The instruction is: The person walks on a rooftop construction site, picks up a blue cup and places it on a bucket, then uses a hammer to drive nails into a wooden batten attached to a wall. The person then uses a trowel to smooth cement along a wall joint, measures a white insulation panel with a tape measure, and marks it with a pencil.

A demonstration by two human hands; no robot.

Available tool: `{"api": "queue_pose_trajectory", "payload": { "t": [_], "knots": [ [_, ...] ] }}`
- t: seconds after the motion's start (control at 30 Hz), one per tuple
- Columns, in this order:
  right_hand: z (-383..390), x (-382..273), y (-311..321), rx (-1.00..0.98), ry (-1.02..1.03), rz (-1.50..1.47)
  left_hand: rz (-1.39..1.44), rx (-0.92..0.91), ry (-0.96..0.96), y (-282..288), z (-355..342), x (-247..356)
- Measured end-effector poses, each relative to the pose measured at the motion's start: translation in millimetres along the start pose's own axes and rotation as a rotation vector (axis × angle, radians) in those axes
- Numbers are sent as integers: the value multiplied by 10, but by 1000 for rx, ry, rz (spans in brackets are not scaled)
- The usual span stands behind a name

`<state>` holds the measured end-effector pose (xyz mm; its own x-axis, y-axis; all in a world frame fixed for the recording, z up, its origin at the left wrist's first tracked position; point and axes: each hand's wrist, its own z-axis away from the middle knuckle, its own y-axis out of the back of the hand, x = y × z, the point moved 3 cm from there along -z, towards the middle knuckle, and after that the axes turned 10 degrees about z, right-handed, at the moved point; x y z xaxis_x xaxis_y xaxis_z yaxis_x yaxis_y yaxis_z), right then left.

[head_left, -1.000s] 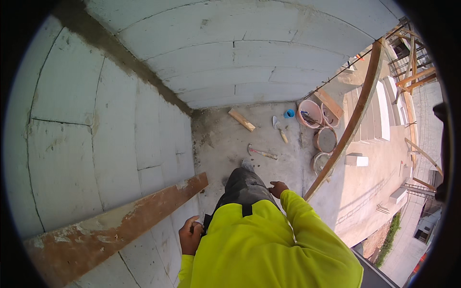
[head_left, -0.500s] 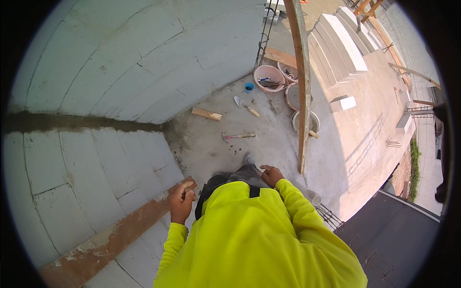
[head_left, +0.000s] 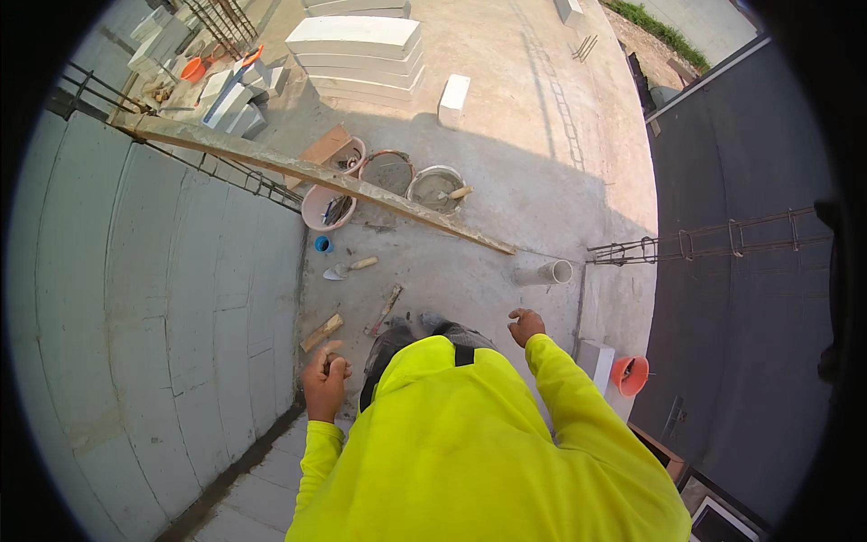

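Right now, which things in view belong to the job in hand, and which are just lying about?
Likely the job's, by nearness:
pale rectangular wooden block, near the left hand
pale grey cylindrical pipe, near the right hand

Probably just lying about, untouched:
metal trowel with pale wooden handle
blue round cup
orange round bucket

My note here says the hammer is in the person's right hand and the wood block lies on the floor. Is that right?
Not quite: the hammer is not in the right hand. The head view shows it lying on the floor, apart from that hand. The wood block does lie on the floor.
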<state>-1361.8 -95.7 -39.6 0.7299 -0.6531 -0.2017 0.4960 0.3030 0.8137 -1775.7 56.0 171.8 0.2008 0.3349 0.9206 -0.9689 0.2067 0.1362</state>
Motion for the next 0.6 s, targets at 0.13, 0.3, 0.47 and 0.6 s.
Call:
{"api": "queue_pose_trajectory", "payload": {
  "t": [0.13,0.3,0.47,0.6],
  "knots": [
    [714,32,-339,45,-288,-125,-87,-185,-35,-79,-483,195],
    [1523,-150,-966,-89,-457,-416,-287,-505,-34,-176,-950,226],
    [2022,-407,-1565,1,-484,-472,-537,-688,46,-177,-1251,-155],
    [2449,-411,-1770,-31,-651,-626,-644,-882,76,-330,-1311,-353]
  ]
}}
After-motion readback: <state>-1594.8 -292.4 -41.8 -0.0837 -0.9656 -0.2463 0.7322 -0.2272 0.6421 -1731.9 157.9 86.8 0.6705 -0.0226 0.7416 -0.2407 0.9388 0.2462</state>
